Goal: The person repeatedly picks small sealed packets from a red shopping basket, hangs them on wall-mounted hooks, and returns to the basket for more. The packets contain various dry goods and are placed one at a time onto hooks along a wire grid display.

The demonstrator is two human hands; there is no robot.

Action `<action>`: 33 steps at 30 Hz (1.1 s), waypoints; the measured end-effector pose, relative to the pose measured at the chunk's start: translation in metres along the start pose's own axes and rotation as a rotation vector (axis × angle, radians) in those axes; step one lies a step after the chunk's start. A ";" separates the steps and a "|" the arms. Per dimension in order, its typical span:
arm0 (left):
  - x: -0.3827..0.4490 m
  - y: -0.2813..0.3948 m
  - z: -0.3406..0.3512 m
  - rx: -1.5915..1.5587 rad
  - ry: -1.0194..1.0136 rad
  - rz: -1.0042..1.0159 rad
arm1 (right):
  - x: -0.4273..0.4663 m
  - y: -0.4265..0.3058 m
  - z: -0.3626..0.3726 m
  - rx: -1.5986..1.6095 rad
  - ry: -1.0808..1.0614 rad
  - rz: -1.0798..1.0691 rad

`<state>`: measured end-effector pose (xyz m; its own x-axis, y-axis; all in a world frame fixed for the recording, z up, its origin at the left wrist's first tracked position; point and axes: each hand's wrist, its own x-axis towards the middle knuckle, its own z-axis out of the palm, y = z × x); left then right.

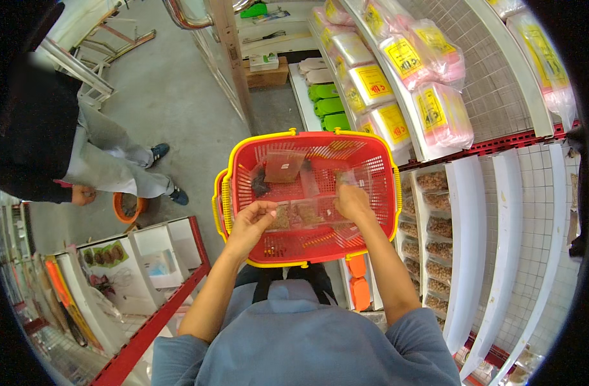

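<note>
A red plastic shopping basket (275, 243) with yellow handles is in front of me, with another basket rim showing under its left side. Over its near left part, my left hand (253, 222) has thumb and index finger pinched at the edge of a small clear packet of dried goods (282, 217). My right hand (353, 201) reaches into the right side with curled fingers, among clear bags; whether it grips one is unclear. More small packets (309, 212) lie between the hands. Farther in are a brown packet with a small label (285, 166) and a dark bundle (260, 183).
Shelves at right hold stacked plastic-wrapped packs (437, 113) and bagged brown goods (439, 227). A red-edged shelf (154, 313) stands at lower left. Another person (39, 130) stands at left beside an orange pot (128, 207). A post (234, 58) rises beyond the basket.
</note>
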<state>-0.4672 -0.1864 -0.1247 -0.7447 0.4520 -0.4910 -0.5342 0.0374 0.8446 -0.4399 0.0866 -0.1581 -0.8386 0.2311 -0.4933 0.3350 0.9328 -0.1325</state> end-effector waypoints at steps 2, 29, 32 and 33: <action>0.001 0.000 0.000 -0.007 0.008 -0.007 | 0.000 0.001 -0.006 -0.013 0.043 0.066; 0.010 -0.009 0.006 0.324 -0.051 0.149 | 0.014 -0.076 0.025 -0.185 -0.272 -0.502; 0.020 -0.012 0.011 0.812 -0.130 0.363 | -0.009 -0.072 -0.001 0.007 -0.202 -0.535; 0.024 -0.012 0.016 0.910 -0.102 0.381 | -0.015 -0.070 -0.012 0.039 -0.178 -0.531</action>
<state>-0.4721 -0.1619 -0.1433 -0.7420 0.6490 -0.1677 0.2765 0.5243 0.8054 -0.4556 0.0212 -0.1310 -0.8120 -0.3207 -0.4876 -0.0944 0.8967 -0.4325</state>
